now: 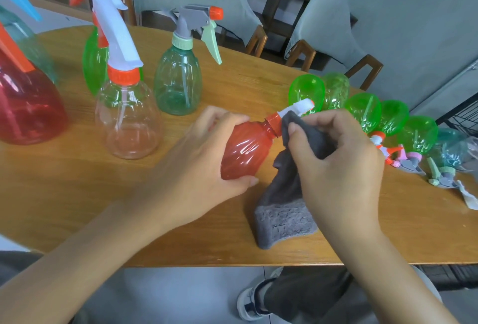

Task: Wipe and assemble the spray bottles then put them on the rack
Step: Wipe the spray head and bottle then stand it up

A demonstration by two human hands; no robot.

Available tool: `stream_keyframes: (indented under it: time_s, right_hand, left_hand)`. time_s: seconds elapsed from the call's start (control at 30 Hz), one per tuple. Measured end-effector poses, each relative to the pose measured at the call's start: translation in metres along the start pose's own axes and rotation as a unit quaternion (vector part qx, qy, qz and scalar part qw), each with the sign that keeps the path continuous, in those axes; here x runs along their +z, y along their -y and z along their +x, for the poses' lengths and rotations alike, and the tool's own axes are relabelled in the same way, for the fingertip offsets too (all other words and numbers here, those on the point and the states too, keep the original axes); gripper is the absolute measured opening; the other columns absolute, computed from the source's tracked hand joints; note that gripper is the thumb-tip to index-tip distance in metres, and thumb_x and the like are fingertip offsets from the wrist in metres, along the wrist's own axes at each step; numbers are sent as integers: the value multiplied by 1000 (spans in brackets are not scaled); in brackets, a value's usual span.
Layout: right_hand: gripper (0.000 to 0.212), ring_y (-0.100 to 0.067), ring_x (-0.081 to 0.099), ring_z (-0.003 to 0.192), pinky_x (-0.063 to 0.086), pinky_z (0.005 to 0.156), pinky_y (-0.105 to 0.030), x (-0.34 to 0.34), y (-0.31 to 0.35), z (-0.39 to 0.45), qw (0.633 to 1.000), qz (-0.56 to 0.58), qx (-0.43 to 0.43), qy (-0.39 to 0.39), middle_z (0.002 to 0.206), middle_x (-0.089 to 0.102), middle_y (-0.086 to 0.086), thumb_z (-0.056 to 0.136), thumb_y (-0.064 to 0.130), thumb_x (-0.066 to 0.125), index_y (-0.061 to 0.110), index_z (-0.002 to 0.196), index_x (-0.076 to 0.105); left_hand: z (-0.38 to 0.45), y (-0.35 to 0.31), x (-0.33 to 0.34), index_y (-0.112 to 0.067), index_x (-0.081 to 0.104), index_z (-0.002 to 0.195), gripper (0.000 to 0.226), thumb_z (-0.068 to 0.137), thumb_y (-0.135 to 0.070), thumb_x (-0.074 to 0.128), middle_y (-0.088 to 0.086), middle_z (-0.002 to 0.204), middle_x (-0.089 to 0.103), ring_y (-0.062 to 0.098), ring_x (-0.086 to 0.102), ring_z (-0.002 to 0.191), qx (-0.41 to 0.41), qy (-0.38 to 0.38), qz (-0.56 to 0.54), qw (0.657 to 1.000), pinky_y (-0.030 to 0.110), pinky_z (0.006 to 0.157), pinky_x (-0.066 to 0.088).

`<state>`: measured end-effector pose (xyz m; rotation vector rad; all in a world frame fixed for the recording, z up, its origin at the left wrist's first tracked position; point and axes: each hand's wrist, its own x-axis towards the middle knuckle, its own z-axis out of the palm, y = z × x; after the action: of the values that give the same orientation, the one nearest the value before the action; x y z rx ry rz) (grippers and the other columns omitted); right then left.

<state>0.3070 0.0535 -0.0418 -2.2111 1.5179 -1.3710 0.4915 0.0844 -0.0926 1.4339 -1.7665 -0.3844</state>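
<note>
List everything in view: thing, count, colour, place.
red bottle: one, orange cap, white trigger head, held tilted above the table
cloth: one, grey, upper end at the red bottle's neck, lower end on the table
upright bottles: five or so, far left; big red, clear, teal, green behind the clear one, another cut off by the left edge
lying bottles: about five green, then teal and clear ones, in a row at right
table: one, wooden
chairs: two, grey, behind the table
rack: black wire, right edge
left hand: grips the red bottle's body
right hand: pinches the cloth
</note>
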Motion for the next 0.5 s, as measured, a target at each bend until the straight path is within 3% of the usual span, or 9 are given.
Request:
stream_keyframes:
  time_s: [0.13,0.27,0.37,0.5]
  right_hand:
    - [11,-8,67,74,52,73,-37,3,0,-2,1000,-2,16,6,80,71,11,92,29,73,22,91,65]
    - [12,-9,63,74,46,69,-21,9,1,-10,1000,-17,-11,20,79,69,14,90,31,71,20,90,65]
    - [13,-10,59,76,39,69,-10,9,1,-8,998,-37,-38,-29,77,66,10,91,26,71,16,91,65]
    - [15,-12,56,72,38,63,-15,11,0,-8,996,-54,-55,-52,74,66,4,93,27,69,13,91,64]
  left_hand:
    - [-1,-2,4,-36,43,145,85,73,-52,85,-17,134,36,5,47,117,3,-17,18,1000,25,92,45]
    - [-1,-3,8,-35,45,144,85,72,-47,87,-16,133,38,6,48,118,0,-30,25,999,20,88,39]
    - [-2,-3,10,-31,47,144,86,70,-48,88,-11,133,40,9,48,118,9,-37,47,998,22,90,40]
    - [-4,-4,13,-23,49,142,87,69,-45,90,-3,133,42,18,48,120,30,-54,93,994,29,92,45]
